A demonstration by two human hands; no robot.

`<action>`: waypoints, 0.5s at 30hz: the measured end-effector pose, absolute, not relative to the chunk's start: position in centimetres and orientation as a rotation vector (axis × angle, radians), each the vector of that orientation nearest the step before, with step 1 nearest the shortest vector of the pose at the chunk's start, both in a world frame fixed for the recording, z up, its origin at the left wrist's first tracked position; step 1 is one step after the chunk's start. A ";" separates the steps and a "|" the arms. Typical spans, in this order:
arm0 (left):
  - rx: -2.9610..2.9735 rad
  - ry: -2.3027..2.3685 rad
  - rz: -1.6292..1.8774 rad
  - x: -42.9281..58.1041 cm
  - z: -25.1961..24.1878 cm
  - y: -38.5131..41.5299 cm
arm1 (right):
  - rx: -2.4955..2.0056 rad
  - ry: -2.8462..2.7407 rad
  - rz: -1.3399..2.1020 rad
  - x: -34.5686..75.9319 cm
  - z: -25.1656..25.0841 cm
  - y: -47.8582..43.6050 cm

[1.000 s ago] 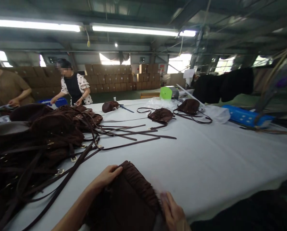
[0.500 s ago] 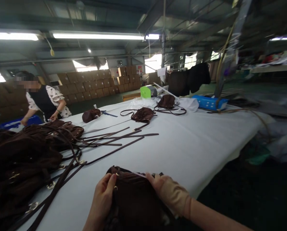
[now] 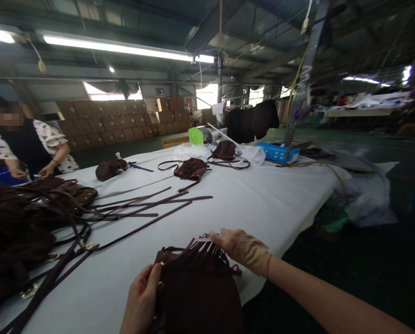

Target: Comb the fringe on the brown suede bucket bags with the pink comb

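A fringed bag (image 3: 196, 287) lies at the counter's (image 3: 270, 204) near edge, between the left hand (image 3: 141, 301) and right hand (image 3: 240, 248). A pile of bags (image 3: 22, 222) lies left, with loose straps (image 3: 151, 204) behind.

1. Dim hall. Long fluorescent tubes (image 3: 117, 47) overhead, blown out to white.
2. Daylight glares through the far windows (image 3: 207, 94).
3. White tabletop (image 3: 284, 204) evenly lit, shadows soft.
4. Near edge: fringed bag (image 3: 200, 292) reads near-black, detail lost.
5. Wide-angle bending at the edges; right side smeared, floor (image 3: 367, 260) murky.
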State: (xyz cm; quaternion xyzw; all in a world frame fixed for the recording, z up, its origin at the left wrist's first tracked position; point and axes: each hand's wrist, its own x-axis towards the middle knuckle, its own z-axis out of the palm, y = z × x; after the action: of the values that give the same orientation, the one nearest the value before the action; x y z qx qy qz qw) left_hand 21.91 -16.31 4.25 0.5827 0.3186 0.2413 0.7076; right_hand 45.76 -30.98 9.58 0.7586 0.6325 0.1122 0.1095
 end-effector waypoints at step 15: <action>2.853 1.025 0.917 14.8 3.6 -15.3 | 2.051 2.196 0.622 37.9 10.9 -19.4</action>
State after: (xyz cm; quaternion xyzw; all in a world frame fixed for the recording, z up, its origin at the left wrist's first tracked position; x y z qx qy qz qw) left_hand 14.80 -15.29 3.62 0.9008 0.3235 0.2895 -0.0127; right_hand 37.85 -19.43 10.87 0.6681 0.7150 0.2026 0.0365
